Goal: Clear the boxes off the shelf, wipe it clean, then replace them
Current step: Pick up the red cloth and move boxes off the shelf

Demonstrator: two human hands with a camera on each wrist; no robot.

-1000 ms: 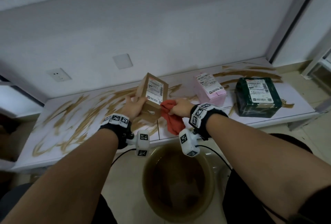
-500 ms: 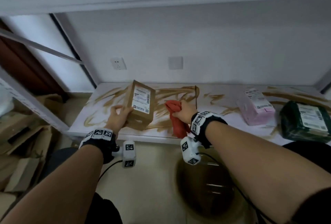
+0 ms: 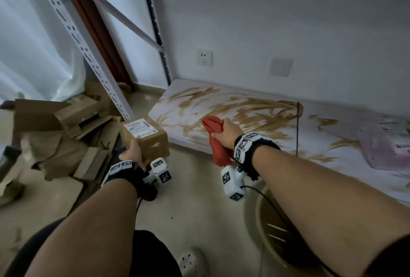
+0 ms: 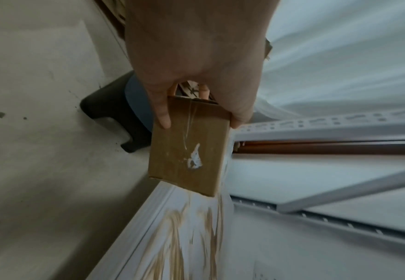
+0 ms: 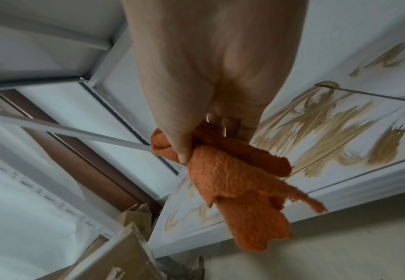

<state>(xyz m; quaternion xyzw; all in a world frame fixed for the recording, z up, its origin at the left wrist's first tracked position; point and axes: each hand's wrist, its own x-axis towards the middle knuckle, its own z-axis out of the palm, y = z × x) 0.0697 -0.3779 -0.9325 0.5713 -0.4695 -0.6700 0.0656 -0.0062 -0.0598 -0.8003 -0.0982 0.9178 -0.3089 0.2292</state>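
My left hand [image 3: 133, 153] grips a brown cardboard box [image 3: 145, 136] with a white shipping label, held in the air over the floor just left of the shelf's front corner. The same box [image 4: 188, 151] fills the left wrist view, thumb and fingers curled round its near end. My right hand [image 3: 226, 131] clutches a bunched orange-red cloth [image 3: 216, 141] above the shelf's front edge; the cloth [image 5: 232, 189] hangs down from my fist. The white shelf board [image 3: 255, 141] is smeared with brown streaks. A pink box [image 3: 386, 143] lies on it at the far right.
Flattened and crumpled cardboard boxes [image 3: 64, 126] are piled on the floor at left, beside a perforated white shelf upright [image 3: 88, 55]. A brown basin [image 3: 279, 239] stands on the floor under my right forearm. A small dark stool [image 4: 117, 106] stands on the floor.
My left hand has carried the brown box leftward and down, off the shelf to beyond its left corner. My view has swung left; the green box has left the frame. The right hand keeps the cloth.
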